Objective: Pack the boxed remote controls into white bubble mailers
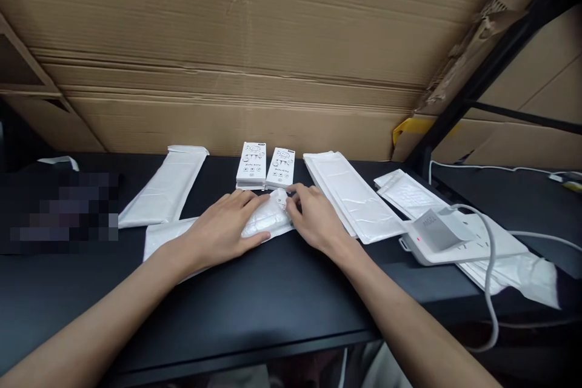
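Note:
A white plastic mailer (268, 218) lies across the black table in front of me. My left hand (222, 227) rests flat on its middle, fingers stretched toward the right end and thumb along the near edge. At that right end, the curled fingers and thumb of my right hand (314, 217) pinch the mailer's corner. A small grey print shows on the mailer between my hands. Just behind it stand two stacks of small white printed boxes, a left stack (251, 165) and a right stack (280, 167). My left forearm and hand hide part of the mailer.
Another white mailer (166, 188) lies at the left, and several overlapping mailers (352, 194) at the right. Farther right, a power strip (495, 242) with a grey charger (439, 230) and a white cable sits on more mailers. Cardboard (245, 73) walls the back.

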`<move>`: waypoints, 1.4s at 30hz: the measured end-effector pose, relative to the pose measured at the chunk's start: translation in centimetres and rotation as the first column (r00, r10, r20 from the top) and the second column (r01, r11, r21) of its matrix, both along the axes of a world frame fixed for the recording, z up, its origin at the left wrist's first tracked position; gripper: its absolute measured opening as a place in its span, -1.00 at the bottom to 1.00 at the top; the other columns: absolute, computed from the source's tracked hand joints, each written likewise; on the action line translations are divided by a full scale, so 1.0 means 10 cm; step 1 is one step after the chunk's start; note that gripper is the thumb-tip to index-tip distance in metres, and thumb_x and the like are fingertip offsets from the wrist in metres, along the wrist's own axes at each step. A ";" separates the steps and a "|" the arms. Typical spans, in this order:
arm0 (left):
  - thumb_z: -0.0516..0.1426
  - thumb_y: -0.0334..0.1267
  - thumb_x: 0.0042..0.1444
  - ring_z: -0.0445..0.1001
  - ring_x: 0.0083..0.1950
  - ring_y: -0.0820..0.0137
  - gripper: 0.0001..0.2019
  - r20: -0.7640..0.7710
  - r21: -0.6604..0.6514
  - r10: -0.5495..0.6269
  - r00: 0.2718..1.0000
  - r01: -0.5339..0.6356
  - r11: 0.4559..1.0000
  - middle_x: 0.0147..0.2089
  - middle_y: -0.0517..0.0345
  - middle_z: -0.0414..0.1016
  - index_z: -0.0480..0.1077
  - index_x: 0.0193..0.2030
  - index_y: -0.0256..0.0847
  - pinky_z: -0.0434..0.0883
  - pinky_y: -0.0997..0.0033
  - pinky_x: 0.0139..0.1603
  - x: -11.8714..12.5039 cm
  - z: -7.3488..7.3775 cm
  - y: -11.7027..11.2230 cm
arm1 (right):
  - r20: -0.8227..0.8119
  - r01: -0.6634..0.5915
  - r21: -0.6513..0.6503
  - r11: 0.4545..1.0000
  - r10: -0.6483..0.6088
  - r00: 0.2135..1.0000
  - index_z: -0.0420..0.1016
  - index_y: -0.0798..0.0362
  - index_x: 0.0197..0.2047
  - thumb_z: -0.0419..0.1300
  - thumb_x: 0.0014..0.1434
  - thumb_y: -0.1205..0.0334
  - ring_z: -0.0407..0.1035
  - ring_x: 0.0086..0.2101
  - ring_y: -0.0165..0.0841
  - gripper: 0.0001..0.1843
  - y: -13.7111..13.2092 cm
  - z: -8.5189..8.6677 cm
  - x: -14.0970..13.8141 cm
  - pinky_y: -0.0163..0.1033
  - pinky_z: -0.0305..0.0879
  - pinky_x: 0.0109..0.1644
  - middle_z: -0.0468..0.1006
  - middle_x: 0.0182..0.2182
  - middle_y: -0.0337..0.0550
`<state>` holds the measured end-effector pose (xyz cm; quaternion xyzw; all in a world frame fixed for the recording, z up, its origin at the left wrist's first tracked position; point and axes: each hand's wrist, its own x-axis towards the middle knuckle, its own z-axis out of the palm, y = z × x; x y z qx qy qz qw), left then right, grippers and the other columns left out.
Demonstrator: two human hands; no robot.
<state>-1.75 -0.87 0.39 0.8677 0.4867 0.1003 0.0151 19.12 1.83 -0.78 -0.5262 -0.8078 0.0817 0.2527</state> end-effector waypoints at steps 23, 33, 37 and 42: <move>0.11 0.05 0.17 0.37 0.16 0.11 -0.30 0.048 0.035 0.017 0.999 -0.019 0.999 0.21 -0.11 0.38 0.07 0.37 -0.24 0.30 0.16 0.13 0.08 -0.01 -0.09 | -0.521 -0.216 -0.355 0.909 -0.002 0.853 0.33 -0.01 -0.22 0.12 0.21 0.00 0.40 -0.34 -0.37 -0.76 -0.05 0.01 -0.07 -0.27 0.25 -0.28 0.53 -0.34 -0.26; 0.09 0.07 0.18 0.36 0.22 0.07 -0.27 0.137 0.056 -0.013 0.991 0.005 0.998 0.25 -0.17 0.34 0.01 0.39 -0.25 0.31 0.10 0.18 0.06 -0.07 -0.07 | -0.445 -0.278 -0.326 0.904 0.113 0.888 0.32 0.00 -0.34 0.15 0.17 -0.03 0.30 -0.39 -0.39 -0.73 -0.09 0.02 -0.08 -0.27 0.20 -0.29 0.43 -0.42 -0.30; 0.10 0.05 0.19 0.36 0.20 0.08 -0.27 0.169 0.026 -0.025 0.985 0.021 0.999 0.22 -0.16 0.36 -0.01 0.40 -0.22 0.34 0.10 0.15 0.05 -0.08 -0.06 | -0.449 -0.323 -0.356 0.877 0.143 0.882 0.33 0.01 -0.33 0.21 0.13 -0.05 0.29 -0.39 -0.39 -0.71 -0.09 0.04 -0.07 -0.27 0.21 -0.29 0.42 -0.41 -0.29; 0.11 0.05 0.18 0.33 0.24 0.05 -0.24 0.168 0.052 -0.031 0.985 0.022 0.998 0.24 -0.13 0.34 -0.05 0.42 -0.19 0.32 0.08 0.17 0.05 -0.13 -0.04 | -0.475 -0.316 -0.368 0.874 0.115 0.872 0.32 0.01 -0.35 0.17 0.16 -0.02 0.29 -0.36 -0.39 -0.73 -0.07 0.05 -0.06 -0.28 0.18 -0.29 0.41 -0.40 -0.29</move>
